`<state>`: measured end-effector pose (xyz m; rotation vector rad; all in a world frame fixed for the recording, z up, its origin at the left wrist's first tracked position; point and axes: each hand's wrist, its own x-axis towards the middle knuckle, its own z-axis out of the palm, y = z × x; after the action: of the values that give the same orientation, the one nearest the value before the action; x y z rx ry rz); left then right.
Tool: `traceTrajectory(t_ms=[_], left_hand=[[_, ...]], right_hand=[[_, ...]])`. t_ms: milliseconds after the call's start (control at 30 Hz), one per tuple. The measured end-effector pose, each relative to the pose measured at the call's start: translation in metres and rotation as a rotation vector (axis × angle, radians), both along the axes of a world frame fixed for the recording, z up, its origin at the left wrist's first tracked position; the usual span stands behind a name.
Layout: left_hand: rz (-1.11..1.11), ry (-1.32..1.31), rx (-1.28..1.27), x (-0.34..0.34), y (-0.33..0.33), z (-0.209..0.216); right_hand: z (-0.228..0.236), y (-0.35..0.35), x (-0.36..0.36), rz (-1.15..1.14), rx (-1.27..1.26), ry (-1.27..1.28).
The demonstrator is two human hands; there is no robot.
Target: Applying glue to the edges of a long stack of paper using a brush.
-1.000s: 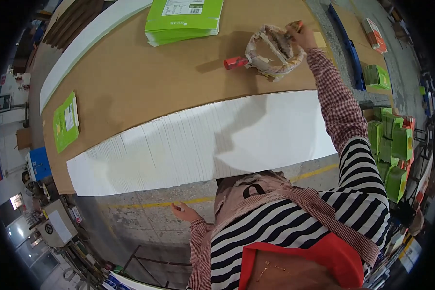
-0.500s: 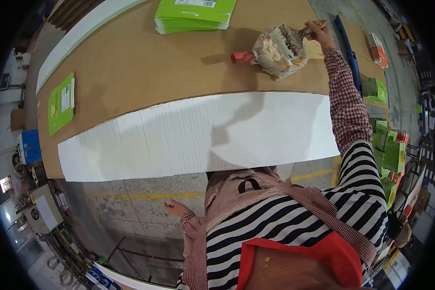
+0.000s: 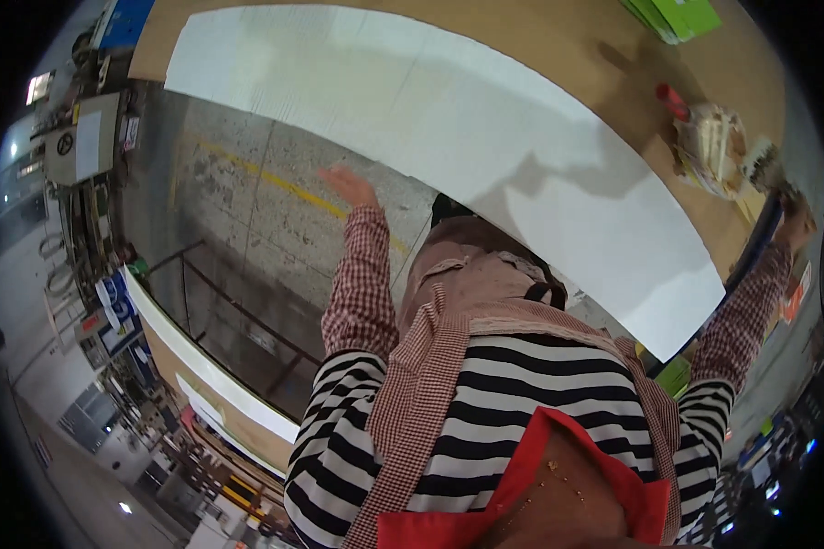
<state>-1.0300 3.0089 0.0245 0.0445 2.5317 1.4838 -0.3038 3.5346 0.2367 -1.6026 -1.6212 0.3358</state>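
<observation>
At the right, my right hand (image 3: 795, 220) is closed round the handle of a wide brush (image 3: 763, 166), its bristles coated with pale paste. The brush is beside a plastic-lined tub (image 3: 712, 151) smeared with cream paste. A red-handled tool (image 3: 673, 101) leans out of that tub. Along the near table edge lies a long row of overlapping white sheets (image 3: 412, 82), with a shadow across its right part. My left hand (image 3: 350, 188) hangs over the floor in front of the table, fingers stretched out and holding nothing.
Brown board (image 3: 577, 46) covers the table under the sheets. A green stack of printed pieces (image 3: 676, 16) sits at the far right. Behind me to the left stand a metal frame (image 3: 238, 311) and another white-edged table (image 3: 201, 366).
My view has swung left and tilted, shifting the table up and around. My left hand has risen toward the sheets. My right hand and brush have moved off the tub to its right.
</observation>
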Motion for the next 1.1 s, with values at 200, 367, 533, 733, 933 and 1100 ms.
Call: traceTrajectory(t_ms=[200,367,533,733,933,1100], left_hand=[[0.167,0.073,0.115,0.003,0.038,0.022],[0.144,0.196,0.064,0.012,0.040,0.009],[0.095,0.023,0.244,0.048,0.077,0.036],[0.099,0.089,0.224,0.039,0.064,0.020],[0.120,0.111,0.178,0.046,0.073,0.026],[0.136,0.187,0.135,0.047,0.070,0.017]], right_hand=[[0.023,-0.025,-0.024,0.508,-0.496,1.104],[0.018,-0.114,-0.184,0.471,-0.499,1.178],[-0.001,-0.204,-0.347,0.582,-0.801,1.167],[-0.037,-0.282,-0.524,1.015,-0.713,0.503],[-0.067,-0.287,-0.571,1.190,-0.399,0.327],[-0.083,-0.296,-0.440,0.965,-0.404,0.029]])
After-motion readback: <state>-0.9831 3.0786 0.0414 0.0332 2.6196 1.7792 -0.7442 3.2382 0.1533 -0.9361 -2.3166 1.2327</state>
